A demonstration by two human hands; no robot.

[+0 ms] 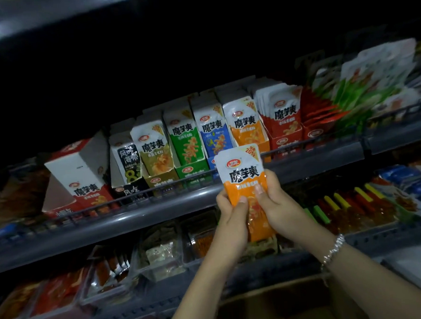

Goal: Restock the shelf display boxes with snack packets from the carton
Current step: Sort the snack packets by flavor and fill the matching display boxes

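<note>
Both hands hold one orange snack packet (243, 182) upright in front of the shelf rail (158, 207); the left hand (232, 214) grips its lower left edge, thumb curled across the front; the right hand (276, 204) grips the lower right side, fingers (258, 189) wrapped over the orange panel; a beaded bracelet (333, 249) circles the right wrist. The packet sits just below the orange display box (248, 127) on the upper shelf, overlapping the blue display box (213, 137) beside it; green (186, 141), olive (154, 150) and black (127, 164) boxes stand further left, a red display box (285, 122) to the right. A closed white and red box (82, 177) lies tilted at the row's left end. The brown carton (275, 305) shows at the bottom edge, under the forearms; lower shelves hold dim, blurred packets.
</note>
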